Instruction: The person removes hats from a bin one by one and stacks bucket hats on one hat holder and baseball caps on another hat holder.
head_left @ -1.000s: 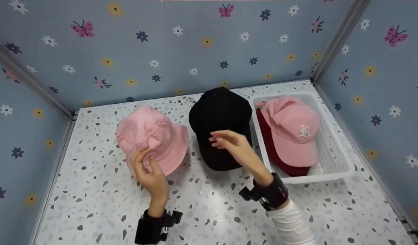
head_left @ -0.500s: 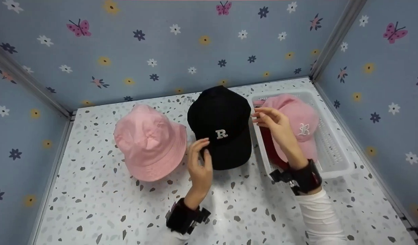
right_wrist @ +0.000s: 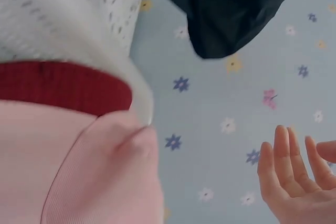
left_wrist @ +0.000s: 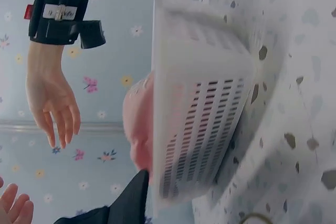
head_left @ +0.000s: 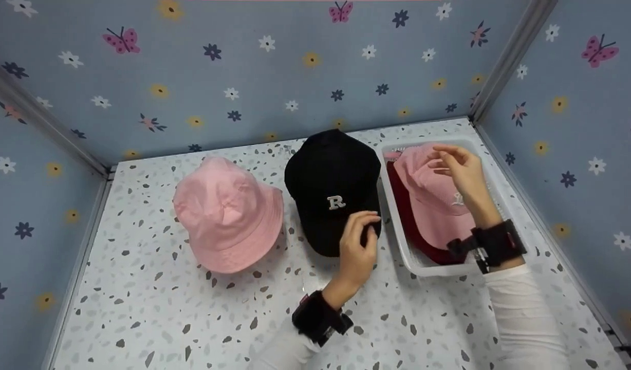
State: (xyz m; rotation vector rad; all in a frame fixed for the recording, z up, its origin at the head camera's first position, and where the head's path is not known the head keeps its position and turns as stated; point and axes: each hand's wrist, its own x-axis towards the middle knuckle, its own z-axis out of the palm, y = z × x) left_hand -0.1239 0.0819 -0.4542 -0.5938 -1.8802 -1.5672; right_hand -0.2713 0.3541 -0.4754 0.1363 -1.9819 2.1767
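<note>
In the head view my left hand (head_left: 359, 252) is over the brim of a black baseball cap (head_left: 332, 164) with a white R, its fingers loosely bent and nothing in them. My right hand (head_left: 464, 172) is above a pink baseball cap (head_left: 433, 205) with a white letter, also holding nothing. The left wrist view shows this right hand (left_wrist: 52, 98) apart from the basket, fingers relaxed. Under the pink cap lies a dark red cap (head_left: 413, 231), mostly covered. Both sit in a white plastic basket (head_left: 415, 267). A pink bucket hat (head_left: 225, 216) lies left of the black cap.
The speckled white tabletop (head_left: 192, 318) is bounded by blue flowered panels (head_left: 274, 67) behind and on both sides. The basket stands near the right panel, and the black cap lies close to its left wall.
Both hands have moved right: the left from the bucket hat to the black cap's brim, the right from the black cap to above the pink cap. The hats keep their places.
</note>
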